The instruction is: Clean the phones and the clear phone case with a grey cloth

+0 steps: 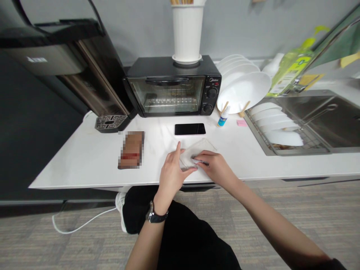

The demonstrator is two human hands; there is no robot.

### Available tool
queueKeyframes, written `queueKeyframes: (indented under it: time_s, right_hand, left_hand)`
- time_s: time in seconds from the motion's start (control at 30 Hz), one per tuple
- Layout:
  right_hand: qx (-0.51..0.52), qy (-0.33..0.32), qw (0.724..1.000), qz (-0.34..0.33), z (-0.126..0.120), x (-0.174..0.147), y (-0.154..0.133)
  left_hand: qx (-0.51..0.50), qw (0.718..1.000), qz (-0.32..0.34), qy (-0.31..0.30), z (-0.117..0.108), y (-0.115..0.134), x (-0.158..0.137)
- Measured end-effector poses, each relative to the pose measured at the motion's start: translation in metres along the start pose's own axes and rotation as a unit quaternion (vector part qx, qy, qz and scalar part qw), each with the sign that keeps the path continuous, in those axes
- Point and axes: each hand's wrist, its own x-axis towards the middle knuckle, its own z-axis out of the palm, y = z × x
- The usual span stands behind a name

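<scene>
- The white desk [92, 161] runs across in front of the person, a sink [334, 116] let into its right end.
- A dark machine [95, 71] stands at the left, its drip tray facing out.
- The black oven [171, 93] sits at the back of the desk, a white pot [188, 32] on top.
- White plates [243, 90] stand tilted in a row, just right of the oven.
- The left hand [172, 173] is loosely spread, thumb and forefinger apart, by the left edge of a see-through sheet [206, 145].
- The right hand [213, 165] is pinched on a pale scrap [194, 160] — mostly hidden by its fingers — over the sheet.
- That sheet lies flat near the desk's front edge.
- A dark-screened phone [190, 129] lies just behind the sheet.
- A small bottle [222, 119] stands upright right of the phone.
</scene>
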Motion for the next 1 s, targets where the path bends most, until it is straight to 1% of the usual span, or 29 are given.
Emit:
queueKeyframes:
  time_s: [0.1, 0.2, 0.27, 0.37, 0.5, 0.7, 0.83, 1.0]
  right_hand:
    - [-0.031, 0.020, 0.999, 0.027, -0.016, 0.001, 0.015]
    - [-0.093, 0.041, 0.993, 0.061, -0.029, 0.009, 0.026]
    - [-0.121, 0.047, 0.989, 0.072, -0.034, 0.017, 0.030]
    - [-0.133, 0.056, 0.986, 0.085, -0.035, 0.028, 0.032]
    - [-0.159, 0.078, 0.979, 0.104, -0.026, 0.038, 0.027]
    - [-0.176, 0.094, 0.971, 0.129, -0.011, 0.049, 0.021]
    - [-0.149, 0.091, 0.977, 0.125, 0.000, 0.055, 0.014]
    - [-0.095, 0.061, 0.989, 0.099, 0.023, 0.056, -0.007]
  left_hand:
    - [0.007, 1.000, -0.002, -0.002, -0.001, 0.001, 0.000]
    - [0.017, 1.000, -0.001, -0.003, -0.001, 0.000, 0.000]
    - [0.027, 1.000, 0.002, 0.001, 0.000, -0.002, 0.000]
    - [0.043, 0.999, 0.012, 0.013, 0.003, -0.003, -0.001]
    - [0.059, 0.998, 0.023, 0.026, 0.005, -0.003, -0.001]
    - [0.053, 0.998, 0.023, 0.016, 0.002, 0.000, 0.000]
    - [0.049, 0.998, 0.026, 0.024, 0.002, -0.001, 0.000]
    - [0.057, 0.998, 0.024, 0.020, 0.005, -0.004, -0.001]
